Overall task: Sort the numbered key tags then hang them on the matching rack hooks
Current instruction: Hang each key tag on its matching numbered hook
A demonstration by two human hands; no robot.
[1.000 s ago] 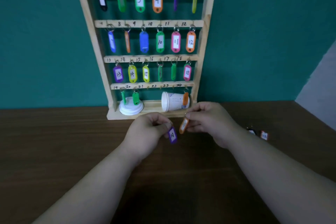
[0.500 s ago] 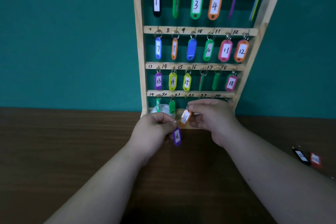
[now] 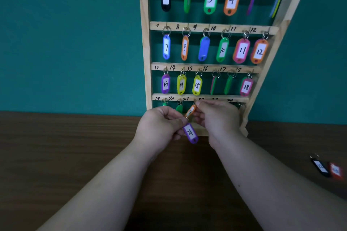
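A wooden key rack (image 3: 145, 43) with four numbered rows stands on the table against the teal wall. Tags fill its top three rows, and two green tags hang at the left of its bottom row. My left hand (image 3: 159, 127) pinches the ring of a purple tag (image 3: 190, 133) that hangs below my fingers. My right hand (image 3: 217, 118) pinches an orange tag (image 3: 190, 111) just under the bottom rail, by the mark 21, with its ring up at the rail. My hands hide the rest of the bottom row.
A black tag (image 3: 320, 167) and a red tag (image 3: 335, 171) lie on the brown wooden table (image 3: 65, 155) at the far right. The rack leans slightly in the view.
My right hand has raised the orange tag from table height up to the bottom rail. My left hand rose a little with the purple tag. My head moved closer.
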